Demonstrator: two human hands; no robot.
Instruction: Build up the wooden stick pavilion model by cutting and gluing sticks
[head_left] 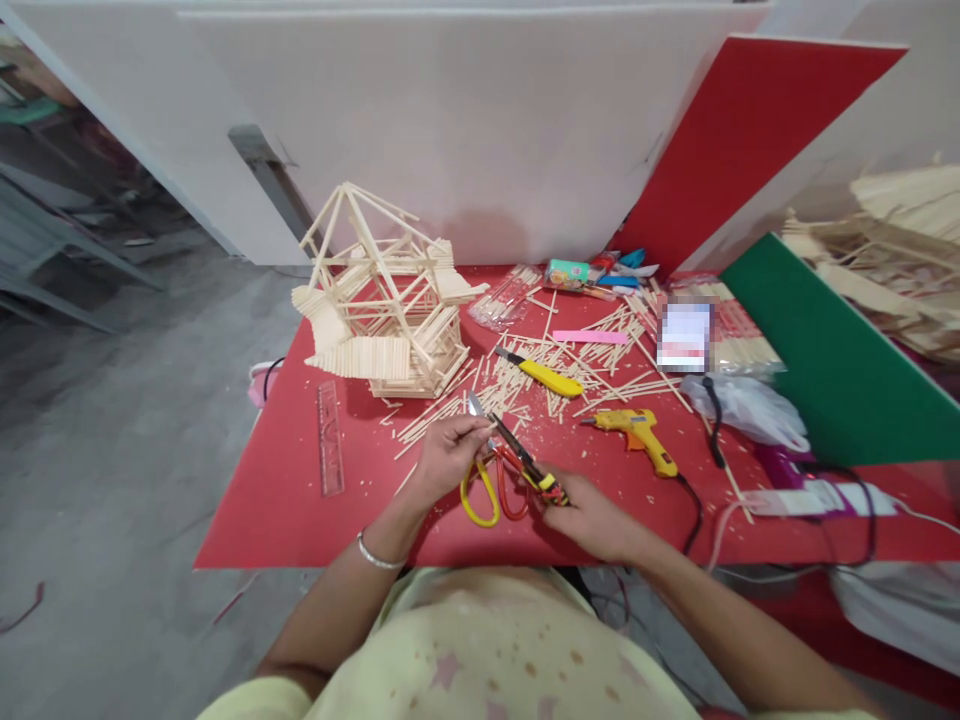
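Note:
My left hand (pixel 448 452) is closed, its thumb and fingertips pinching a short thin wooden stick (pixel 491 428). My right hand (pixel 583 512) wraps round the black-and-yellow handle of a cutter knife (pixel 525 458), whose long dark blade points up and left to the stick. Under both hands lies a pair of scissors (pixel 480 505) with yellow and red handle loops, partly covered by the knife. Beyond my left hand stands a hexagonal stick model house (pixel 375 300) with an open roof frame and slatted panels. Many loose sticks (pixel 525 375) are scattered behind the hands.
On the red tabletop (pixel 262 500) lie a clear ruler (pixel 330 440), a yellow utility knife (pixel 551 377), a yellow glue gun (pixel 637 435) with its cord, and a phone (pixel 685 335). Stick packs, a plastic bag (pixel 750 408) and a green board (pixel 847 370) are at right.

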